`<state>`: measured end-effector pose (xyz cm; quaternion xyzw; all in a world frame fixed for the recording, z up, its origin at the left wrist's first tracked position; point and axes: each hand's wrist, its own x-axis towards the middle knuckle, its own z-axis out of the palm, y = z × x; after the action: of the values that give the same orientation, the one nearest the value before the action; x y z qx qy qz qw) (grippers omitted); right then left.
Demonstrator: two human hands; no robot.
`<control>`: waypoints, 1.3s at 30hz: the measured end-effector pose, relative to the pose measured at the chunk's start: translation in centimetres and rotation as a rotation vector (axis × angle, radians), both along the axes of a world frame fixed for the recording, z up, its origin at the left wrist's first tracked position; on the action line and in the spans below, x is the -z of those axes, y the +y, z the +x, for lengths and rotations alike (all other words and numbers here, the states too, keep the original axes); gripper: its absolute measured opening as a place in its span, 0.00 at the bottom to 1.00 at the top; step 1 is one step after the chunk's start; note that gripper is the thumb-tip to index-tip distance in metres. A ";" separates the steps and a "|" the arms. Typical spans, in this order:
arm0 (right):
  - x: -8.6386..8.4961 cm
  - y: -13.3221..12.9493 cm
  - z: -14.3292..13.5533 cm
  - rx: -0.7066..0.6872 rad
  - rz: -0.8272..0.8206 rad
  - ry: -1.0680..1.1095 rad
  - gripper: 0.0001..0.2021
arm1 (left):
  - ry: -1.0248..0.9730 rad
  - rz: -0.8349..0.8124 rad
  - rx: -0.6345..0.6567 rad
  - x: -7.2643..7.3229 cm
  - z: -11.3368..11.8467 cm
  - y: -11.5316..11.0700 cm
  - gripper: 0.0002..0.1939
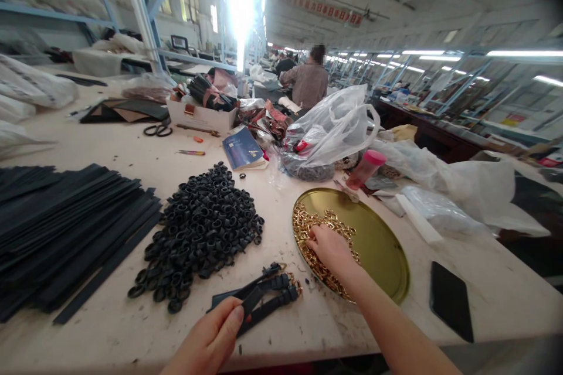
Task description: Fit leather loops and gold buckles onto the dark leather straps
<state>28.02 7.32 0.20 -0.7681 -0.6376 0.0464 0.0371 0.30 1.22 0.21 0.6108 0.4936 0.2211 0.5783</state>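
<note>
My left hand is closed on several black straps, held near the table's front edge. Gold buckles sit at the straps' far ends. My right hand reaches into a round gold tray, its fingers bent together over a heap of gold buckles. Whatever is between those fingertips is hidden. Left of the tray lies a pile of small black loops. Farther left, long black strips are stacked in an overlapping row.
A black phone lies right of the tray. Behind are a blue booklet, a white box, scissors, a plastic bag and a pink-lidded jar. A person sits farther back, facing away.
</note>
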 end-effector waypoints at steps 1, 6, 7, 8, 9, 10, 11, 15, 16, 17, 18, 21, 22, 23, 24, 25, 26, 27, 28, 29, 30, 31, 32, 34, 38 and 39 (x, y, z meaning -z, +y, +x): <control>0.2 0.0 -0.1 -0.015 -0.006 0.003 0.03 | 0.006 -0.010 -0.001 -0.2 0.2 0.2 0.16; 0.5 -0.3 -0.7 -0.060 0.002 0.095 0.07 | 0.048 -0.063 0.106 -1.4 1.3 0.5 0.15; 0.5 -0.2 -0.6 -0.059 0.014 0.129 0.07 | 0.053 -0.056 0.122 -1.6 1.4 0.4 0.15; 0.3 -0.2 -0.5 -0.056 0.031 0.168 0.07 | 0.054 -0.045 0.125 -1.8 1.5 0.3 0.15; 0.1 -0.3 -0.5 -0.052 0.054 0.212 0.07 | 0.049 -0.036 0.123 -1.9 1.4 0.2 0.15; -0.1 -0.4 -0.4 -0.046 0.080 0.261 0.07 | 0.038 -0.031 0.118 -2.0 1.4 0.0 0.16; -0.5 -0.7 -0.5 -0.040 0.106 0.312 0.07 | 0.023 -0.027 0.107 -2.1 1.4 -0.1 0.16; -2.3 -3.3 -3.2 -0.001 0.179 0.754 0.11 | -0.058 0.005 0.026 -2.2 1.8 -0.8 0.16; -2.7 -4.3 -4.4 0.025 0.175 1.011 0.13 | -0.076 0.007 0.006 -2.4 2.0 -1.0 0.15; -3.0 -5.3 -5.8 0.064 0.158 1.305 0.16 | -0.091 0.002 -0.016 -2.6 2.3 -1.1 0.15; -3.3 -6.3 -7.2 0.111 0.127 1.580 0.18 | -0.105 -0.006 -0.037 -2.8 2.4 -1.2 0.14; -4.0 -9.0 -11.0 0.244 0.031 2.041 0.21 | -0.116 0.005 -0.088 -3.5 2.5 -1.7 0.14; -4.1 -9.7 -11.9 0.269 0.013 2.095 0.20 | -0.110 0.026 -0.092 -3.7 2.4 -1.9 0.14; -4.1 -10.2 -12.5 0.278 0.002 2.120 0.19 | -0.102 0.051 -0.091 -3.8 2.1 -2.2 0.14; -4.1 -10.7 -13.0 0.271 -0.005 2.123 0.18 | -0.094 0.075 -0.087 -3.8 1.8 -2.4 0.14; -4.0 -11.0 -13.3 0.261 -0.005 2.114 0.16 | -0.087 0.093 -0.083 -3.8 1.4 -2.6 0.14; -3.8 -11.2 -13.4 0.261 0.004 2.103 0.15 | -0.082 0.107 -0.083 -3.8 1.0 -2.8 0.14; -3.7 -11.4 -13.5 0.271 0.018 2.099 0.14 | -0.075 0.121 -0.089 -3.8 0.6 -3.1 0.14; -3.5 -11.5 -13.5 0.293 0.039 2.106 0.13 | -0.060 0.136 -0.097 -3.8 0.2 -3.3 0.14; -3.3 -11.6 -13.6 0.323 0.063 2.126 0.13 | -0.037 0.155 -0.104 -3.8 -0.2 -3.5 0.14; -3.2 -11.7 -13.6 0.357 0.083 2.156 0.13 | -0.008 0.181 -0.100 -4.0 -0.5 -3.8 0.14; -3.0 -11.8 -13.8 0.388 0.099 2.194 0.13 | 0.023 0.215 -0.082 -4.2 -0.8 -4.1 0.14; -2.8 -11.9 -14.0 0.409 0.102 2.233 0.13 | 0.052 0.255 -0.053 -4.4 -1.0 -4.3 0.14; -2.5 -12.4 -14.7 0.444 0.086 2.300 0.12 | 0.103 0.328 0.016 -4.9 -1.2 -4.9 0.13; -1.7 -13.5 -15.9 0.517 0.077 2.349 0.13 | 0.201 0.399 0.123 -5.2 -1.3 -5.4 0.13; -1.5 -13.7 -16.0 0.518 0.073 2.346 0.13 | 0.224 0.405 0.157 -5.2 -1.3 -5.5 0.13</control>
<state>12.00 -6.34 1.74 -0.3617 -0.0430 0.6904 0.6250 -1.01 -4.27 5.37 0.7715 0.4511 0.2007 0.4013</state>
